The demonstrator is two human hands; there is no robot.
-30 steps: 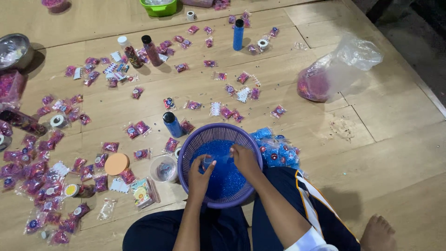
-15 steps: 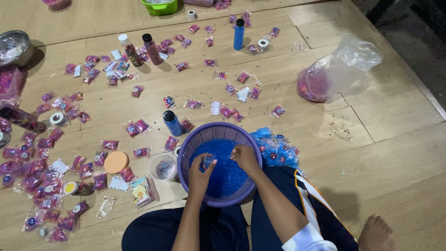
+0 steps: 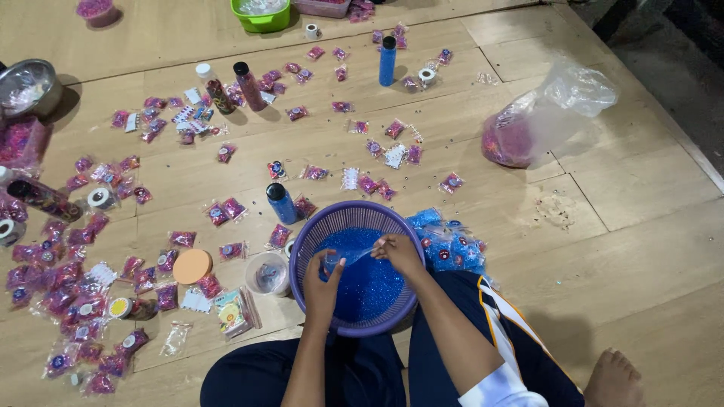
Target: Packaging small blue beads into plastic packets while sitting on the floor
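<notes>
Both hands are over the round purple plastic basket [image 3: 317, 234] of blue glitter on the wooden floor [image 3: 641, 249]. The left hand [image 3: 323, 283] and right hand [image 3: 398, 252] pinch a small clear plastic packet [image 3: 353, 256] between them.

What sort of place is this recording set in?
Probably a home floor used for craft packing: a bare wooden plank floor, a purple basket of blue glitter, and many small filled packets scattered about.

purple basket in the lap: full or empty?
Partly full: blue beads cover the purple basket bottom, its walls bare above them.
</notes>
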